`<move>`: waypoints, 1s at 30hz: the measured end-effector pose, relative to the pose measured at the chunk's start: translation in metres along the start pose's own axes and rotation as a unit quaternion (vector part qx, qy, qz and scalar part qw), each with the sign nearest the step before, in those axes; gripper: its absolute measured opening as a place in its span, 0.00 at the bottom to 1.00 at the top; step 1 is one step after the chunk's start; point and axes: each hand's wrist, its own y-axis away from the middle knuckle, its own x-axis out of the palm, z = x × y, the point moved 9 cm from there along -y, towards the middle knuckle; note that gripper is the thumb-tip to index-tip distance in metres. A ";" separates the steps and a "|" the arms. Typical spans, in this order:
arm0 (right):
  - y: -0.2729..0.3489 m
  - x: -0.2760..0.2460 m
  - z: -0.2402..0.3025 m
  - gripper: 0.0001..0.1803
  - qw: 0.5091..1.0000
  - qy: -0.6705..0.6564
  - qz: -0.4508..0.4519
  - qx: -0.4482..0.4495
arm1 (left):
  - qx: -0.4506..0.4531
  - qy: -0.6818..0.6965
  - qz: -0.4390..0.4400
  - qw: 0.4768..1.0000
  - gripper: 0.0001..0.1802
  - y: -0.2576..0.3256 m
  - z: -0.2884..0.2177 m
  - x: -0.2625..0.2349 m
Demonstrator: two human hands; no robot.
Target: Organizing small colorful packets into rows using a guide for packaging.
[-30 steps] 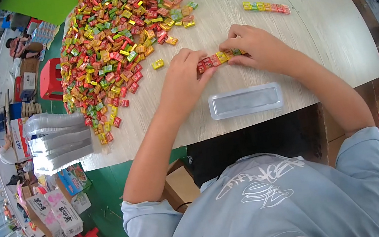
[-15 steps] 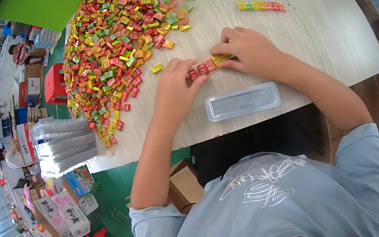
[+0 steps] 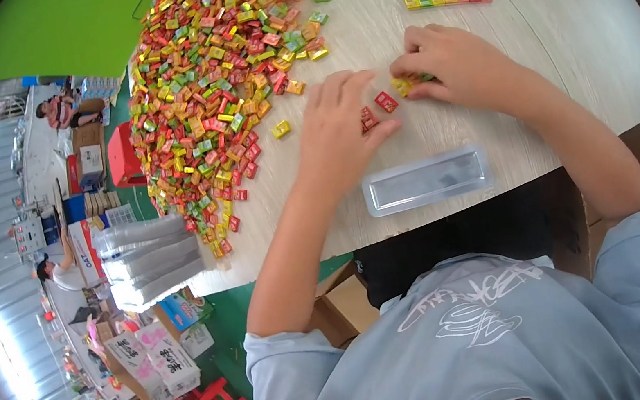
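Holding yellow pieces (image 3: 402,87), the right hand (image 3: 453,68) has bare table (image 3: 585,36) rightward.

White graffiti-style lettering runs across the light-blue T-shirt (image 3: 468,360). Dark characters mark the pink-and-white carton (image 3: 154,364), dark capitals the red-and-white carton (image 3: 86,250). Print on the wrapped candies (image 3: 224,82) is too small to read.

Candy heap (image 3: 213,92) blocking left, tabletop (image 3: 586,44) open right

Red stools (image 3: 123,156) stand on the green floor (image 3: 232,329).
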 end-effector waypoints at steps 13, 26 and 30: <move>-0.003 0.012 0.036 0.15 0.996 -0.014 -0.026 -0.085 | -0.105 0.104 0.057 0.987 0.19 0.028 0.026 0.004; 0.081 -0.042 0.113 0.17 0.999 0.004 -0.049 0.013 | -0.014 0.098 0.064 0.993 0.20 0.064 -0.059 -0.035; 0.097 -0.035 0.108 0.20 0.994 -0.010 -0.098 0.055 | -0.002 0.055 0.008 0.998 0.25 0.084 -0.057 -0.024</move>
